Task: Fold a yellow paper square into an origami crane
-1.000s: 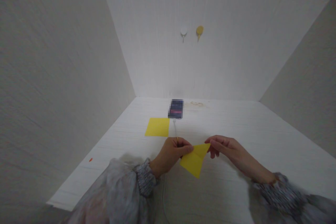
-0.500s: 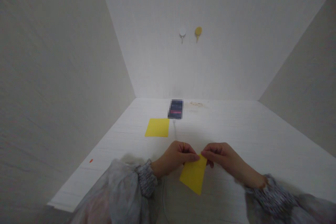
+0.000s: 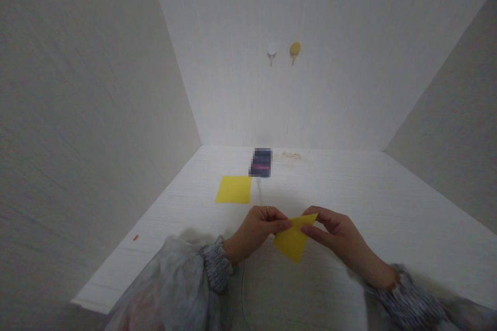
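Yellow paper (image 3: 292,242) tilts between left hand (image 3: 258,228), pinching its upper left, and right hand (image 3: 341,232), loosely gripping its upper right.

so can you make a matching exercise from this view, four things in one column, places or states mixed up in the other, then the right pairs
1. left hand
2. flat yellow sheet
3. yellow hook
4. dark pixelated device

A. on the back wall, beside a white hook
B. just beyond the tip of the cable
C. wears a ring and pinches a second yellow sheet
D. lies on the white tabletop, left of the cable

Right pairs: 1-C, 2-D, 3-A, 4-B
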`<act>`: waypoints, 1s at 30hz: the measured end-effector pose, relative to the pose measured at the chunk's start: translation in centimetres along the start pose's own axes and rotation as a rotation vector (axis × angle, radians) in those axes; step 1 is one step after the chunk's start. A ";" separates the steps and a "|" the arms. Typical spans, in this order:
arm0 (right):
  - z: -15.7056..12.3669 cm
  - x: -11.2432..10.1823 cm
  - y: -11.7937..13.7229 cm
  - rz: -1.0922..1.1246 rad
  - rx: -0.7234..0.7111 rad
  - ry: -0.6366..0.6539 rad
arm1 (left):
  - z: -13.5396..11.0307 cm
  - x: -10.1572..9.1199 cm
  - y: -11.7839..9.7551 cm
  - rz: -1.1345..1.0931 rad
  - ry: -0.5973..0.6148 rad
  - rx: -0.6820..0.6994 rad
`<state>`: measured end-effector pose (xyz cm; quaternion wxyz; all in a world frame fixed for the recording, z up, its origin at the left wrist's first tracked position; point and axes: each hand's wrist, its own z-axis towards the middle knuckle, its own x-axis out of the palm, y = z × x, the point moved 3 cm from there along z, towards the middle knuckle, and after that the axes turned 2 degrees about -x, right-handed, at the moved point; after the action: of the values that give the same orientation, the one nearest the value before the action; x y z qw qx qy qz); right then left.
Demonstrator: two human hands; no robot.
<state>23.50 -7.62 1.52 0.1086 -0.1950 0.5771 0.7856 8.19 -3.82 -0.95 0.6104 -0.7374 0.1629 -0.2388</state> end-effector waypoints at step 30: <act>0.1 2.0 -2.9 0.349 0.233 0.030 | 0.0 0.0 0.7 0.065 0.061 -0.097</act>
<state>22.79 -6.70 -1.85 -0.0159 -0.0899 0.6906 0.7174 8.22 -3.93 -1.66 0.5762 -0.7528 0.2166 -0.2330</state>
